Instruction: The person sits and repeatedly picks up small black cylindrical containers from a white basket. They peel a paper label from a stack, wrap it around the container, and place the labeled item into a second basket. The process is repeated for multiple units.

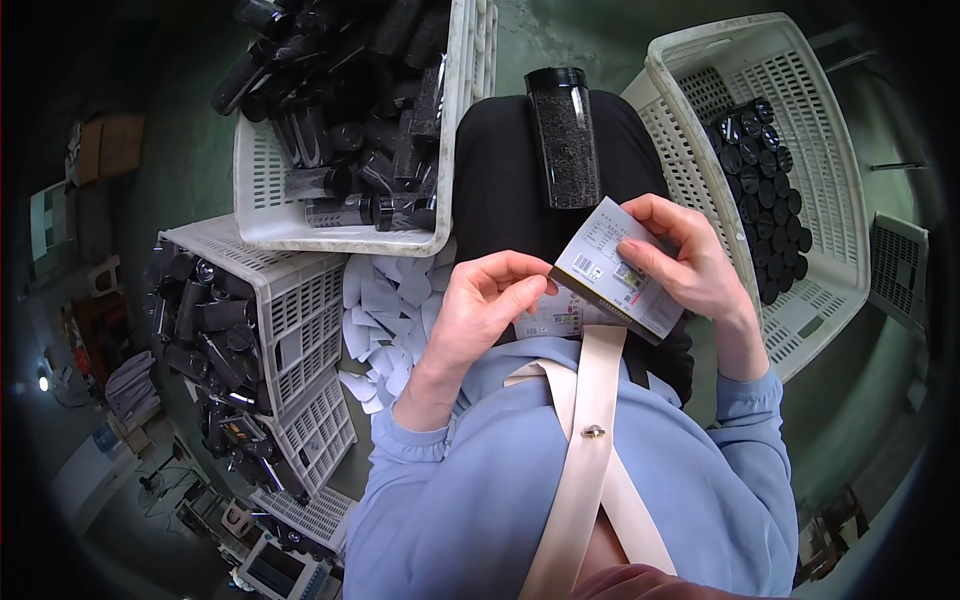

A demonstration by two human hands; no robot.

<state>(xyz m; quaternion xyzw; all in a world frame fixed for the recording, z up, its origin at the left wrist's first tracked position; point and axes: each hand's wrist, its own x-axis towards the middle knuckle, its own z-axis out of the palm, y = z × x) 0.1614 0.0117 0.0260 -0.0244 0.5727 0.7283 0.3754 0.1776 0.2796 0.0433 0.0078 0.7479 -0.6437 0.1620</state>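
My right hand [675,255] grips a stack of printed pale labels [610,275] with a dark edge, thumb on top. My left hand [490,305] has curled fingers at the stack's left corner; whatever they pinch is too small to make out. Beneath the stack, more printed labels [550,320] lie on my lap, partly hidden. Just beyond my hands, a clear cylindrical jar [565,145] with a black lid and dark granular contents rests on my black-clad thighs [490,170].
A white crate [260,235] of jumbled dark jars stands ahead left; stacked crates [300,340] with more jars are farther left. Scattered white paper pieces [385,305] lie between. At right, another crate [820,120] holds several upright black-lidded jars [765,200].
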